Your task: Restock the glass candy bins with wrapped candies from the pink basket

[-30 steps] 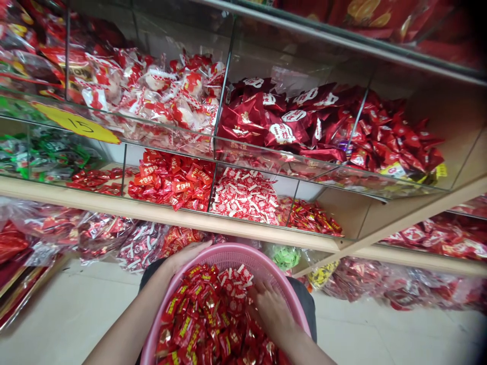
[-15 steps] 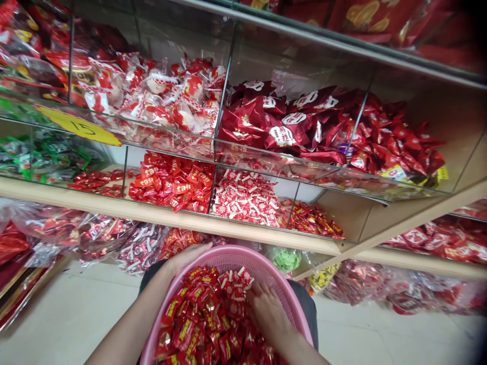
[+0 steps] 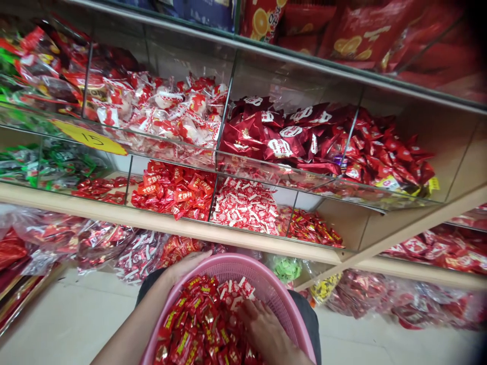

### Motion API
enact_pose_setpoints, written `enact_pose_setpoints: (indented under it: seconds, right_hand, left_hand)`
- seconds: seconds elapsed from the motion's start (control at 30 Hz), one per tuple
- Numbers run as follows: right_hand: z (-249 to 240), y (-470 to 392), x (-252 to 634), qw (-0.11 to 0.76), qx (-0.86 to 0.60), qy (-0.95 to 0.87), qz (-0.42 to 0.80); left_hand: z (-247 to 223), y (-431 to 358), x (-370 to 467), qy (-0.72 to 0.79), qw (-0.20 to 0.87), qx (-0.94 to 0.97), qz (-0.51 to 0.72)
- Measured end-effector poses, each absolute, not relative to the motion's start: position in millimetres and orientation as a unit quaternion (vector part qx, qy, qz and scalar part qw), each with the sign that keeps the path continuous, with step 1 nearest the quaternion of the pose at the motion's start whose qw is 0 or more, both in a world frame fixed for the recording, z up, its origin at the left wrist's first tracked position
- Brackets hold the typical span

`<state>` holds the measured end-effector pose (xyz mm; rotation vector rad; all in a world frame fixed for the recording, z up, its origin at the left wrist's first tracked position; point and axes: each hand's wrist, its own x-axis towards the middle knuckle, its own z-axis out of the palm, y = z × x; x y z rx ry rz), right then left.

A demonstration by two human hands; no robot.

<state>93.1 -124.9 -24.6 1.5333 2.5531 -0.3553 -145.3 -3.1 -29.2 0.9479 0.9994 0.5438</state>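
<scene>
A pink plastic basket (image 3: 291, 304) rests at my lap, filled with wrapped candies. Most are red candies with yellow lettering (image 3: 190, 324). At the far side lies a small patch of red-and-white wrapped candies (image 3: 236, 290). My left hand (image 3: 186, 266) is closed on the basket's upper left rim, its fingers partly hidden behind it. Inside the basket, my right hand (image 3: 262, 324) lies on the candies with its fingers stretched out, just below the red-and-white ones. Its fingertips are partly blurred among the wrappers.
Ahead stands a wooden shelf (image 3: 171, 229) with clear dividers and several compartments of candies, including red-and-white ones (image 3: 245, 205). A yellow price tag (image 3: 91, 138) reads 15. Bags of candies (image 3: 139, 256) sit on the floor under the shelf.
My right hand has shifted left across the candies, toward the basket's middle. My left hand stays on the rim. The whole view has tilted up slightly.
</scene>
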Motion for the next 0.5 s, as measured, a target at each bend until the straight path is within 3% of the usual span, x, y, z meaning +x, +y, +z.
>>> enact_pose_setpoints:
  seconds: [0.1, 0.33, 0.5]
  right_hand:
    - [8.6, -114.8, 91.7, 0.019, 0.488, 0.864, -0.126]
    - [106.6, -47.9, 87.6, -0.233, 0.452, 0.857, -0.078]
    - [116.0, -0.9, 94.2, -0.262, 0.456, 0.847, -0.074]
  left_hand:
    - [-30.1, -4.3, -144.7, 0.445, 0.741, 0.432, 0.256]
    - [-26.0, -6.3, -145.7, 0.433, 0.747, 0.428, 0.268]
    - [-28.4, -6.4, -148.4, 0.417, 0.746, 0.443, 0.272]
